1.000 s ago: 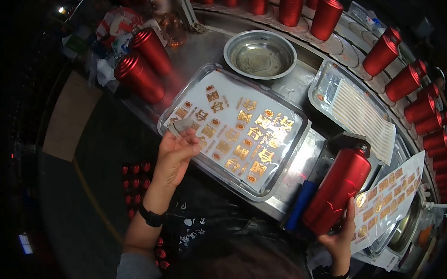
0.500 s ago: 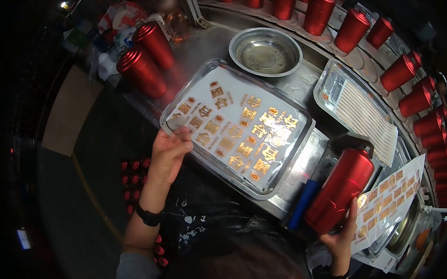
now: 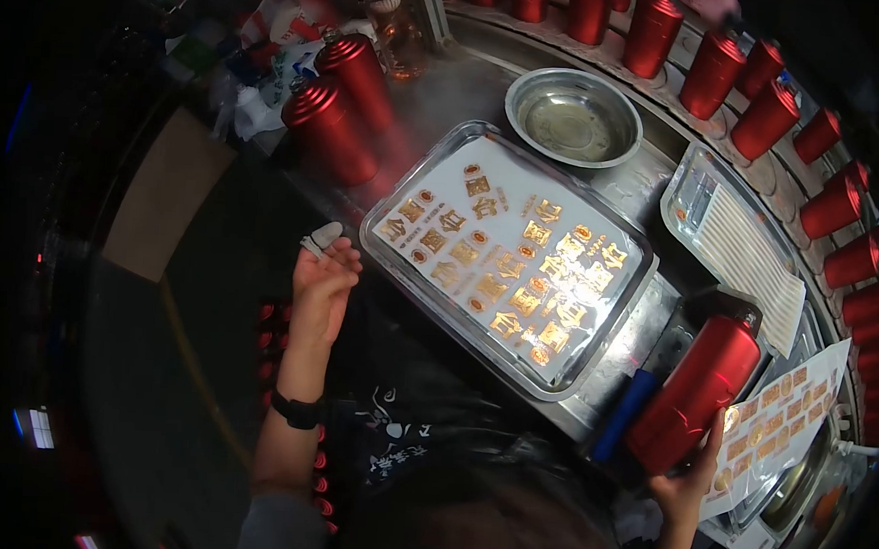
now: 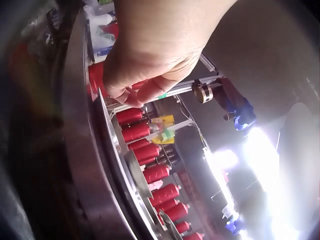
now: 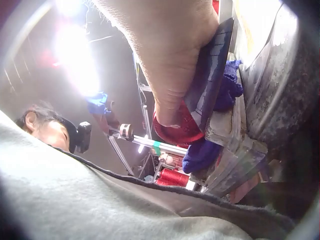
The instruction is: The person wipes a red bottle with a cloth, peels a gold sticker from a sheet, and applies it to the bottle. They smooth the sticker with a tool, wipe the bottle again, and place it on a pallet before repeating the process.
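My left hand [image 3: 323,287] is raised just left of the metal tray [image 3: 461,344], its fingers loosely bent. A whitish cover [image 3: 321,238] wraps one fingertip, and nothing shows held in that hand. The tray bears a white sheet with several gold decals [image 3: 507,264], some of them shining in the light. My right hand [image 3: 687,489] grips a shiny red bottle [image 3: 699,394] near its base. This bottle lies tilted on a dark stand with a blue side piece [image 3: 622,417]. In the right wrist view, the round red base [image 5: 175,131] shows under the hand.
A metal basin [image 3: 574,118] stands behind the tray. To its right are a ribbed white sheet [image 3: 744,258] on another tray and a sheet of printed decals [image 3: 782,412]. Red bottles [image 3: 713,75] line a curved conveyor at the back; two more [image 3: 330,132] stand at left.
My left hand has drawn back from over the tray's left corner to a spot beside it. The view has shifted, and the right hand keeps its grip on the bottle.
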Action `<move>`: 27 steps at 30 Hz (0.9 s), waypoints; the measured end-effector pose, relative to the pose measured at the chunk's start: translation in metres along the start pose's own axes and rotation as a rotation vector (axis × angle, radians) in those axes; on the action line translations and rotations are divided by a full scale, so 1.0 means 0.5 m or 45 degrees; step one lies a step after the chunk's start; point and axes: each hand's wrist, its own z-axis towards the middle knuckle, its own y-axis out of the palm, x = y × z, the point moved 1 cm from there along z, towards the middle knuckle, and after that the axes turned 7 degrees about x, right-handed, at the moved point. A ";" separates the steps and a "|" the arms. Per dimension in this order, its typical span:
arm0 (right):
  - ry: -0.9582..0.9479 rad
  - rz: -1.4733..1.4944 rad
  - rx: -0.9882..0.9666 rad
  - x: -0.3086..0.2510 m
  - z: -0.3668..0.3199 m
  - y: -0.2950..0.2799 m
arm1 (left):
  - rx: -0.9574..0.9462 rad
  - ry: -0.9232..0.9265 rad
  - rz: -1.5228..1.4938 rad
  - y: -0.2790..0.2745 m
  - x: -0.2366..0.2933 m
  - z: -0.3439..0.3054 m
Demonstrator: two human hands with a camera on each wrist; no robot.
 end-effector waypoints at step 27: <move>-0.107 0.002 0.064 0.003 0.001 0.011 | 0.401 0.032 -0.053 -0.154 -0.013 0.082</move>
